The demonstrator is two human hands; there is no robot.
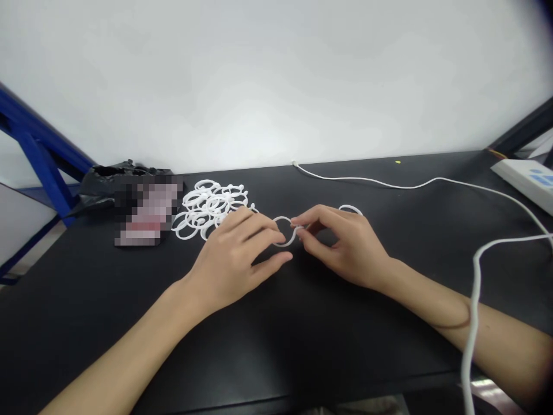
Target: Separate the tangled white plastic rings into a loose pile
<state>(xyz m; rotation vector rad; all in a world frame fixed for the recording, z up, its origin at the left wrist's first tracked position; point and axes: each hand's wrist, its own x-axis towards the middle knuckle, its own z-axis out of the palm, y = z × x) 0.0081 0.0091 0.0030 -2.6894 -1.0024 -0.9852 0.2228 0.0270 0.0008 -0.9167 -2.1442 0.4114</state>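
Observation:
A white plastic ring (286, 231) lies between my two hands on the black table (302, 334). My left hand (235, 253) pinches its left side with curled fingers. My right hand (341, 242) pinches the ring's right side between thumb and forefinger. Just behind my right hand lies another white ring (351, 208), partly hidden by the fingers. A pile of several white rings (207, 207) sits just left of and behind my left hand.
A black plastic bag (112, 178) and a blurred-out object (147, 210) lie at the back left. A white cable (415, 186) runs along the back, and another white cable (473, 311) loops over my right forearm. A white device (525, 178) sits at the right edge.

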